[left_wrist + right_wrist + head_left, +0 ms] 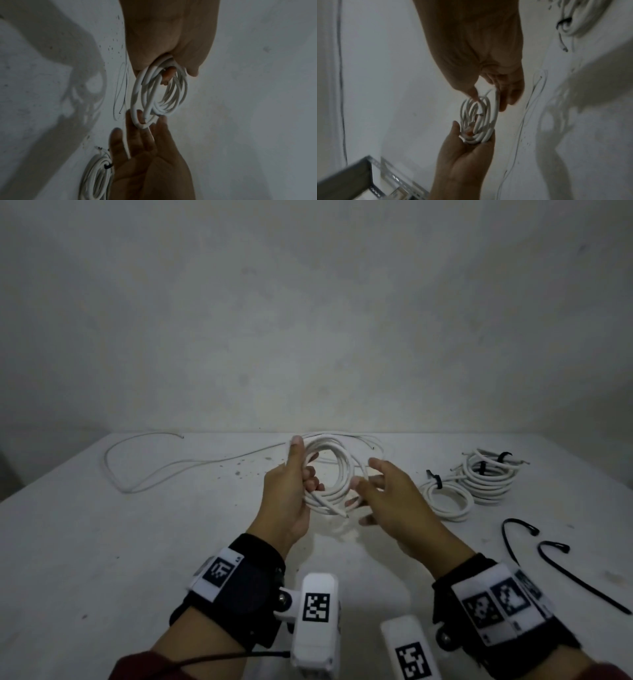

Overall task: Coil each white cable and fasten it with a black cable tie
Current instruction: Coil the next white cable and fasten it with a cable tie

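My left hand [291,491] grips a coil of white cable [337,470] above the table, thumb up and fingers curled through the loops. A cut end of the cable [342,513] sticks out below the fingers. My right hand [387,491] is beside the coil with straight, spread fingers, and its fingertips [137,121] touch the coil's far loops [159,94]. In the right wrist view the right hand's thumb and fingers [505,97] flank the coil's edge [477,119] without curling round it. Two loose black cable ties [517,542] [582,580] lie on the table at the right.
A loose white cable [137,467] snakes across the back left of the white table [137,542]. Coils tied with black ties [445,498] [489,477] lie at the right. A grey wall stands behind the table. A metal frame [368,175] shows below the table edge.
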